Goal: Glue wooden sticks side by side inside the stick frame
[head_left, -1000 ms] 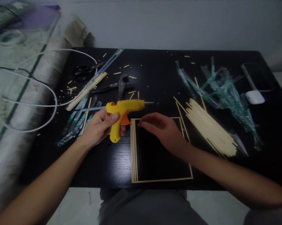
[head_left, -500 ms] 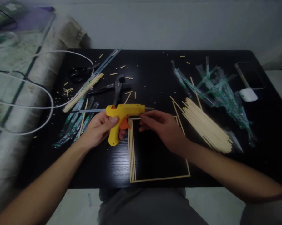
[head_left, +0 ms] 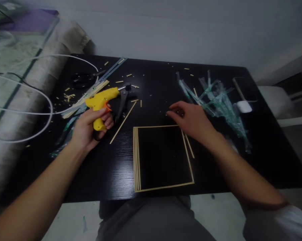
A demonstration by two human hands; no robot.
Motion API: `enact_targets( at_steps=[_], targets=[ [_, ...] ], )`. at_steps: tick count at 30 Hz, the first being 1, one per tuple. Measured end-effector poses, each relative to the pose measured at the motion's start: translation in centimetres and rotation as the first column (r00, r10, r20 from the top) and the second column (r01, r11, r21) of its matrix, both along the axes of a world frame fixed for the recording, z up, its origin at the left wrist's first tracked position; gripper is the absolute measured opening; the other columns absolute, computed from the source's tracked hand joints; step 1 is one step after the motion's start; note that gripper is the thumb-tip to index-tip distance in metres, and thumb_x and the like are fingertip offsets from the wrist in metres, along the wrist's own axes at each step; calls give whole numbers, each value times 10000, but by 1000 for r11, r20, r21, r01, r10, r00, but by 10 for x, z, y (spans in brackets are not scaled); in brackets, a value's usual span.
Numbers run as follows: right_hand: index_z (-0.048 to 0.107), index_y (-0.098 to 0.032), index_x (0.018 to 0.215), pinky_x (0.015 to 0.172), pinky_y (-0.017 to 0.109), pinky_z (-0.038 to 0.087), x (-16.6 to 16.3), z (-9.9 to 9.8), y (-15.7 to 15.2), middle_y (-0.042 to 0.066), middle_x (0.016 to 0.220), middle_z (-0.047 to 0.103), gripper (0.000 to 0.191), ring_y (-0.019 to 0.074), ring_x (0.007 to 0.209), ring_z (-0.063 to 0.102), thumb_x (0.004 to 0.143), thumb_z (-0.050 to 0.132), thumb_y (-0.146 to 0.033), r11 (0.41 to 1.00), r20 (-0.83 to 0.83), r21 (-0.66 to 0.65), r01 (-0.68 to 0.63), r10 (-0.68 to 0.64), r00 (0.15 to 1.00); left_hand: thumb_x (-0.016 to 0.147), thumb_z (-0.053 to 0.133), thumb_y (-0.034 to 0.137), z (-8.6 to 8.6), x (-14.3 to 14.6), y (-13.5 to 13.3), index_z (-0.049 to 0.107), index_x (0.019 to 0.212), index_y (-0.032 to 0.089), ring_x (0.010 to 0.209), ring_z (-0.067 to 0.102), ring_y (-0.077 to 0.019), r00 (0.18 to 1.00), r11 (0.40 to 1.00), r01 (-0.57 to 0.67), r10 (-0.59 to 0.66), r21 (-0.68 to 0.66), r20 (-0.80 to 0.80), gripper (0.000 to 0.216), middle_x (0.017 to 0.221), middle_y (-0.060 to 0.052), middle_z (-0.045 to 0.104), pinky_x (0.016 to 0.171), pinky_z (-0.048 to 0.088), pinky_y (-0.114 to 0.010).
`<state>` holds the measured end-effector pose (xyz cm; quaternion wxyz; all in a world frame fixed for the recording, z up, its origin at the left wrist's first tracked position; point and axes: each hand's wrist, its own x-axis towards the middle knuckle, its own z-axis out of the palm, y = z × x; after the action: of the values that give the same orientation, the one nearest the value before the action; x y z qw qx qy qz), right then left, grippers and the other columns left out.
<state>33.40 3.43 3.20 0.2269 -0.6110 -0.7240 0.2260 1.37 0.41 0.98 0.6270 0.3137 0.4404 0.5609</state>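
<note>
My left hand (head_left: 87, 129) is wrapped round the grip of a yellow hot glue gun (head_left: 102, 98) with an orange trigger. Its metal nozzle points right, near the pliers (head_left: 124, 97). Above the frame's far right corner is my right hand (head_left: 188, 115), thumb and forefinger drawn into a pinch; whatever may be between the tips is too small to make out. A square frame of thin wooden sticks (head_left: 163, 187) lies on the black table, several sticks side by side along its left edge. One loose stick (head_left: 123, 122) lies left of it, another (head_left: 190, 147) along its right side.
Scissors (head_left: 83, 80), a bundle of sticks (head_left: 100, 86) and a white cable (head_left: 52, 110) occupy the left. Crumpled plastic wrappers (head_left: 223, 103), a phone (head_left: 245, 88) and a white earbud case (head_left: 243, 106) are on the right. Cut stick bits (head_left: 119, 81) are scattered at the back.
The glue gun has moved left and away, its nozzle now angled upward in view. My right hand has left the nozzle area and shifted right and farther back, over the stick bundle's place.
</note>
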Motion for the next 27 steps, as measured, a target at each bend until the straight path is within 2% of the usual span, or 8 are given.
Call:
enact_targets(
  at_steps=[3,7,12,16,19,21,24,27],
  targets=[
    [812,-229,1000,816,380,557,26,6,-1,70,919,836,110,262,811,754,934,744,-284,993,148,114,41,-58,987,764,828,176,0,1,-1,705,887,129,525,459,-86,1000,1000,-13,13,1,-6,180,603,51,478,488,454,-182],
    [779,-242,852,774,368,551,49,10,-11,62,841,825,88,260,757,749,919,733,-273,997,240,70,21,-37,970,769,811,190,0,2,-2,688,847,143,532,460,-95,999,1000,-8,8,-5,-33,153,608,46,467,479,441,-192],
    [775,-231,930,780,371,529,58,8,-19,82,893,833,126,267,774,751,927,650,-231,989,234,135,64,-94,968,789,804,222,-3,1,-4,680,842,167,541,471,-106,997,999,22,-24,-25,-75,145,632,37,468,476,429,-204],
    [773,-227,916,723,358,491,62,9,-20,51,755,759,201,235,657,674,955,575,-229,979,221,164,122,-157,963,818,792,242,-7,-2,-4,657,818,188,542,478,-119,995,999,34,-37,-40,-94,145,634,31,467,474,432,-219],
    [774,-220,1056,697,359,497,67,10,-22,11,670,683,229,223,601,635,1006,555,-267,976,189,169,141,-172,967,804,794,242,-7,-1,-4,665,824,189,541,478,-122,994,999,37,-40,-40,-99,141,631,29,467,467,428,-223],
    [766,-227,1167,774,393,564,70,9,-23,39,794,755,244,260,736,728,1000,593,-264,978,154,170,120,-146,977,783,800,241,-5,1,-5,664,810,185,541,473,-118,994,999,36,-39,-34,-99,149,630,28,466,469,434,-222],
    [801,-256,1080,1024,498,603,73,6,-23,106,1237,818,238,336,1181,774,926,636,-181,974,141,223,49,-82,987,771,801,234,-2,3,-5,667,796,180,539,467,-111,994,999,31,-34,-28,-99,147,628,27,463,462,424,-217],
    [803,-240,985,982,511,623,74,5,-26,105,1148,845,161,329,1071,813,962,645,-218,986,116,150,75,-93,989,772,793,229,-1,5,-4,666,783,184,528,465,-117,994,999,29,-32,-28,-100,136,610,23,460,435,390,-221]
  ],
)
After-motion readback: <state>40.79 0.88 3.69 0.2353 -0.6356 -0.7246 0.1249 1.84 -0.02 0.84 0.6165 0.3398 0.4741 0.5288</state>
